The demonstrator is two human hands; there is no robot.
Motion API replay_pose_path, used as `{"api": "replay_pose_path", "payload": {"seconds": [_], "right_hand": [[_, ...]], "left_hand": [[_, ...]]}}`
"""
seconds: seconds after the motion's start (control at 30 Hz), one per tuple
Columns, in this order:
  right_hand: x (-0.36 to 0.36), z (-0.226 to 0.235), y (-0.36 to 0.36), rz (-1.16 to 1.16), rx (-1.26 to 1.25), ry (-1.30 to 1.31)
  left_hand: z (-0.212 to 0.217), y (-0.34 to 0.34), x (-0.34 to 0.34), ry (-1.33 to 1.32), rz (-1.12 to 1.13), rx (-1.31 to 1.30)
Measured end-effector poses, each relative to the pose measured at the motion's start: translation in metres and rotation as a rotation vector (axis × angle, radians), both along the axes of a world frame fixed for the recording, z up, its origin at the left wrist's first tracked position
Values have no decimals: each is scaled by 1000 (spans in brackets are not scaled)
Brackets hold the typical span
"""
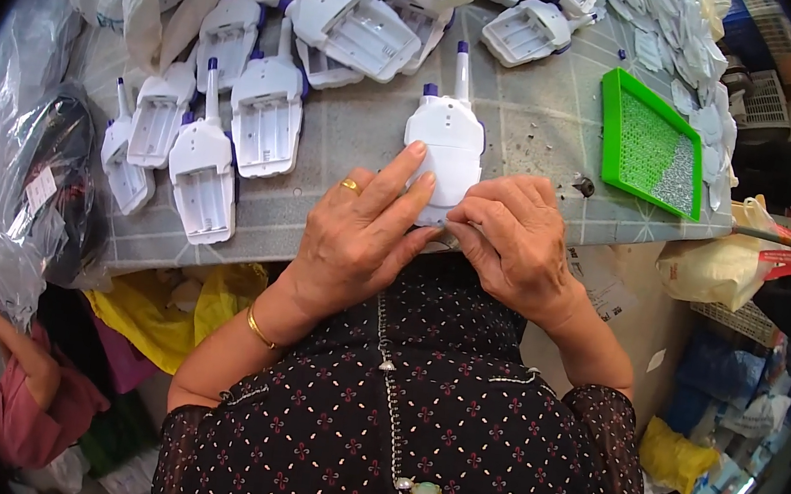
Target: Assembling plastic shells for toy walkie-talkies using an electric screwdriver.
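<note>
Two hands on one white plastic housing (444,151) at frame centre, near table edge (252,232). Head view, only one supplied. Left hand (358,233) w/ gold ring, fingers stretched flat over housing's lower left, pressing not clenching. Right hand (512,235) curled, fingertips tucked at housing's lower right edge, pinching it; what's under the fingers hidden. Housing lay closed-side up, long nozzle w/ purple tip pointing to top of frame, second purple stub beside it.

Upper left & top centre: heap of open white shells (265,108), insides showing, purple bits attached, approx a dozen+, still w/o covers by the look. Upper right: green tray (649,144) w/ tiny silvery parts, prob screws; past it, pile of flat white pieces (674,30). Far left: clear plastic bags (29,199). Lower left: another person's arm in pink sleeve (37,402), apart from the work.

Progress, judged: one unit closed up or nearly so, in hand; most shells still open, so early-to-mid in the batch. No finished stack seen in frame.
</note>
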State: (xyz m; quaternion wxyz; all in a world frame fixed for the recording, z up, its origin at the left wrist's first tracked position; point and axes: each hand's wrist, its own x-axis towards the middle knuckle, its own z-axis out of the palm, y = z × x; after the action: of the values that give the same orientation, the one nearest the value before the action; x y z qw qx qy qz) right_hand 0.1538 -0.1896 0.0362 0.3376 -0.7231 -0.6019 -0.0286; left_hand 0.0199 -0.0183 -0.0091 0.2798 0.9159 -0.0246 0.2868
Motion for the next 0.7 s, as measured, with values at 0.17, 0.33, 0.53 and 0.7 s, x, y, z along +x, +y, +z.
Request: {"api": "replay_pose_path", "payload": {"seconds": [0.17, 0.33, 0.53, 0.7], "right_hand": [[-5, 9, 2, 40, -162, -174], [-6, 25, 11, 115, -323, -302], [6, 35, 31, 288, -405, -261], [11, 33, 36, 252, -457, -37]], "left_hand": [[1, 0, -2, 17, 0, -18], [2, 1, -4, 17, 8, -14], [-3, 1, -6, 3, 27, 8], [-4, 0, -6, -14, 33, -16]]}}
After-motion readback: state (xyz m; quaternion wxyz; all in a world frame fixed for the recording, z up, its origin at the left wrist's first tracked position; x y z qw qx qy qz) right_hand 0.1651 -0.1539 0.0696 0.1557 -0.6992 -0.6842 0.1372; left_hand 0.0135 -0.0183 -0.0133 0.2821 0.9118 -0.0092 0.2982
